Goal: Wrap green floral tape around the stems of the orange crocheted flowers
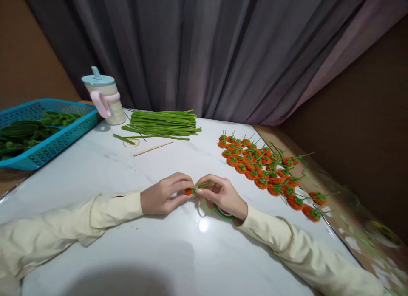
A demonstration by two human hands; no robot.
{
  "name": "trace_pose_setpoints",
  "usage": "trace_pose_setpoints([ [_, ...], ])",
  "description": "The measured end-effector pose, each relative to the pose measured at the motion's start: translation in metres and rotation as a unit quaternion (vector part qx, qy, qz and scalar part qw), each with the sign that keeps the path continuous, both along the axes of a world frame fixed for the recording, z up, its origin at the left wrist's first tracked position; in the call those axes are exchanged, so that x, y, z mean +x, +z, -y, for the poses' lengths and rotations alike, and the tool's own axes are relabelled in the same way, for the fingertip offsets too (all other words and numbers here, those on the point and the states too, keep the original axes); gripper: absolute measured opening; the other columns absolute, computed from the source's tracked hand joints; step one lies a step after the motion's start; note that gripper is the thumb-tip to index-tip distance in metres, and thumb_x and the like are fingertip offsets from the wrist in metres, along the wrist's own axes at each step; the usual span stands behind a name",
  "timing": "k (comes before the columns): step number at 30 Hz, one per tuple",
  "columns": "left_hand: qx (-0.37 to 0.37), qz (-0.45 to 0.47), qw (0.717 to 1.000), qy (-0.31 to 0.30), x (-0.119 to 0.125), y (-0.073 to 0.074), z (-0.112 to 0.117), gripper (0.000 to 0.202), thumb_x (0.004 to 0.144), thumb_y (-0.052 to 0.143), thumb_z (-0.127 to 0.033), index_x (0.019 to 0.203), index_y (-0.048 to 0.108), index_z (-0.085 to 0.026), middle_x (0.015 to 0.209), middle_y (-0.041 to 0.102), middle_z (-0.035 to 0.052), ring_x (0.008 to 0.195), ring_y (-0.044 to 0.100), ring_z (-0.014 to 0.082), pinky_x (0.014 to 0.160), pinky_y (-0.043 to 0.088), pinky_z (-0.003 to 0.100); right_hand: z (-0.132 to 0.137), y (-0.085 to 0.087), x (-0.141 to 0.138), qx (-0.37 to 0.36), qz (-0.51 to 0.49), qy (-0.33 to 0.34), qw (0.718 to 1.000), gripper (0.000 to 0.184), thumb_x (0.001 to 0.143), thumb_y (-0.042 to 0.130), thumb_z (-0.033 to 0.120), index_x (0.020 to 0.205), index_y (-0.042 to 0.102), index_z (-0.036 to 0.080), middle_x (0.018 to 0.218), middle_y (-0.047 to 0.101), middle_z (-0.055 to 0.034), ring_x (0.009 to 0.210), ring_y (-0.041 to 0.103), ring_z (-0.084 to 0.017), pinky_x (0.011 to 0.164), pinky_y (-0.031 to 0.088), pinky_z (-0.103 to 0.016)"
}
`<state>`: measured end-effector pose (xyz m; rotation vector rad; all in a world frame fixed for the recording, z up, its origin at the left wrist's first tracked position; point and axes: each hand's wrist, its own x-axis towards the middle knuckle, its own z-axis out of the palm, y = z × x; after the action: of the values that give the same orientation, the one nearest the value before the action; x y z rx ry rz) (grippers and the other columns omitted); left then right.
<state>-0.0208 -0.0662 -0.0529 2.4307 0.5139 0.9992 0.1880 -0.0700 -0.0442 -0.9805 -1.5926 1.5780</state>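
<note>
My left hand and my right hand meet at the middle of the white table. Together they pinch a small orange pipe-cleaner fruit with a green stem. The left fingers close on the orange end, the right fingers on the green stem. A roll of green tape lies partly hidden under my right wrist. Both arms wear cream sleeves.
Several finished orange fruits with green tops lie in rows at the right. A bundle of green pipe cleaners, a wooden stick and a lidded cup sit at the back. A blue basket of green pieces stands far left.
</note>
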Motion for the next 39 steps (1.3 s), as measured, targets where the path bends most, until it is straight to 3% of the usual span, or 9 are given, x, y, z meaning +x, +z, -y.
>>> trace_pose_setpoints([
  [16, 0.014, 0.002, 1.000, 0.012, 0.0011, 0.0016, 0.0008, 0.022, 0.090, 0.048, -0.012, 0.112, 0.052, -0.015, 0.100, 0.058, 0.0118, 0.093, 0.055, 0.0188, 0.080, 0.050, 0.033, -0.0004, -0.0001, -0.0015, -0.004, -0.039, 0.009, 0.999, 0.025, 0.076, 0.069, 0.037, 0.083, 0.060, 0.014, 0.061, 0.064, 0.0002, 0.037, 0.049, -0.006, 0.035, 0.038, -0.016],
  [26, 0.130, -0.052, 0.990, 0.012, -0.0030, -0.0009, -0.0058, 0.021, 0.094, 0.042, -0.015, 0.112, 0.051, -0.013, 0.098, 0.059, 0.0141, 0.086, 0.055, 0.0193, 0.074, 0.051, 0.030, -0.0002, 0.0001, -0.0014, -0.007, -0.023, 0.006, 1.000, 0.027, 0.076, 0.069, 0.039, 0.082, 0.059, 0.015, 0.056, 0.061, 0.0021, 0.036, 0.048, -0.005, 0.036, 0.037, -0.016],
  [39, -0.029, 0.014, 0.999, 0.018, 0.0019, 0.0013, -0.0026, 0.013, 0.094, 0.044, -0.017, 0.100, 0.056, -0.015, 0.089, 0.060, 0.0077, 0.082, 0.057, 0.0148, 0.074, 0.049, 0.025, -0.0014, -0.0019, -0.0005, 0.018, -0.020, 0.013, 1.000, 0.023, 0.078, 0.067, 0.035, 0.083, 0.059, 0.014, 0.055, 0.061, 0.0021, 0.035, 0.047, -0.005, 0.035, 0.036, -0.016],
])
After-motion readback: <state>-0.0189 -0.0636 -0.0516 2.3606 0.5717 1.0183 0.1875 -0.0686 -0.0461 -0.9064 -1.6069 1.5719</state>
